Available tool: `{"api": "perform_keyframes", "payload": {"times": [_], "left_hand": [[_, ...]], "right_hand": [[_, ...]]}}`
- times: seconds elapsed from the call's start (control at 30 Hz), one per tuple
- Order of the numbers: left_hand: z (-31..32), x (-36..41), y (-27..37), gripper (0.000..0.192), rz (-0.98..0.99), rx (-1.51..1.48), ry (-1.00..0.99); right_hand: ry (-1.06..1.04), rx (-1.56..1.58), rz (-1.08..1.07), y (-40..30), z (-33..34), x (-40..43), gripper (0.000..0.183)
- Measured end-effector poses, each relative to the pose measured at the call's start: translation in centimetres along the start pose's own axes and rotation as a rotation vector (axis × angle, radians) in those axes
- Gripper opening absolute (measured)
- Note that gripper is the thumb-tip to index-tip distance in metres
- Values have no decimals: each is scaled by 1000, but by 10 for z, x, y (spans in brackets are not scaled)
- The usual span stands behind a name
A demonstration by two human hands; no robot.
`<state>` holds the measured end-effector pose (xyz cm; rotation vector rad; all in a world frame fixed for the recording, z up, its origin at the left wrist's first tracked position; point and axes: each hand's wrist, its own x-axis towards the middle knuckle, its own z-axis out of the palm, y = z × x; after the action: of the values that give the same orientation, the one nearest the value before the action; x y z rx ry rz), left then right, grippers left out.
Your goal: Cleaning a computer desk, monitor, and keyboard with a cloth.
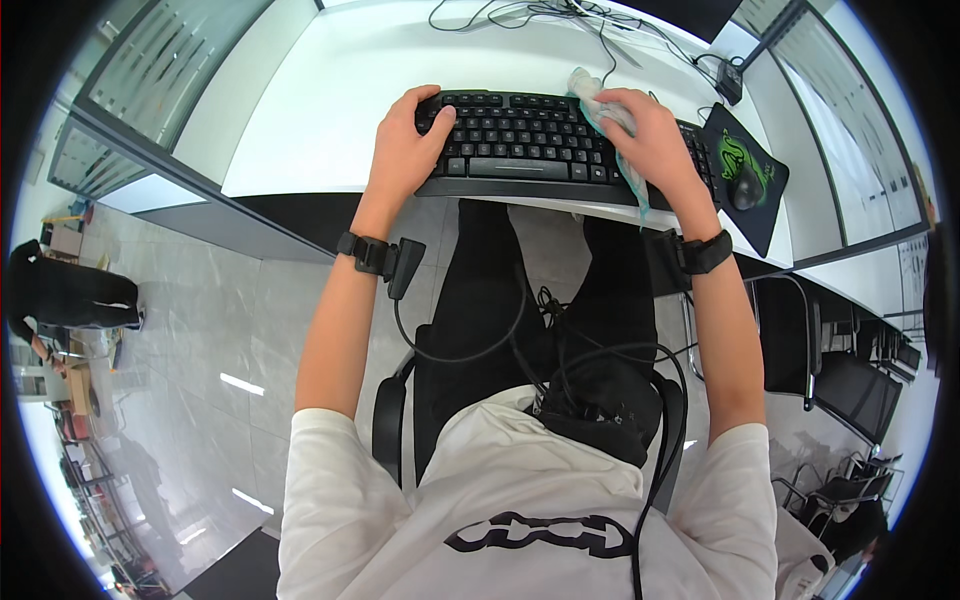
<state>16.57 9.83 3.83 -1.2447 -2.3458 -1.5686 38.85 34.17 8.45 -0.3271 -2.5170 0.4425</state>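
A black computer keyboard point(517, 142) lies along the front edge of the white desk point(315, 120). My left hand point(409, 139) grips its left end, thumb on top over the keys and fingers at the far edge and side. Bunched in my right hand point(649, 135) is a pale cloth with a teal edge point(630, 176), pressed on the keyboard's right part; one end of the cloth sticks out past the far edge and the other hangs down at the near edge. The keys beneath the cloth and my right palm are hidden.
Right of the keyboard, a black mouse point(746, 187) rests on a black mouse pad point(769, 176) with a green design. Cables point(525, 11) and a power adapter point(729, 81) lie farther back. Glass-panelled partitions flank the desk. Another person point(75, 292) is at the far left; chairs point(784, 337) stand right.
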Motion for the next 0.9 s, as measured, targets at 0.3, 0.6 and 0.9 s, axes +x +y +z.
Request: {"api": "perform_keyframes", "payload": {"times": [0.3,0.6,0.9], "left_hand": [[3,-2,-1,40,18,-7,-20],[-1,1,-2,40,4,7,-2],[8,-1,1,42,28,-42,-27]], "right_hand": [[68,-43,20,-7,39,36,24],[-90,61,23,-32,16,28,31],[125,47,58,-5,27,36,32]]}}
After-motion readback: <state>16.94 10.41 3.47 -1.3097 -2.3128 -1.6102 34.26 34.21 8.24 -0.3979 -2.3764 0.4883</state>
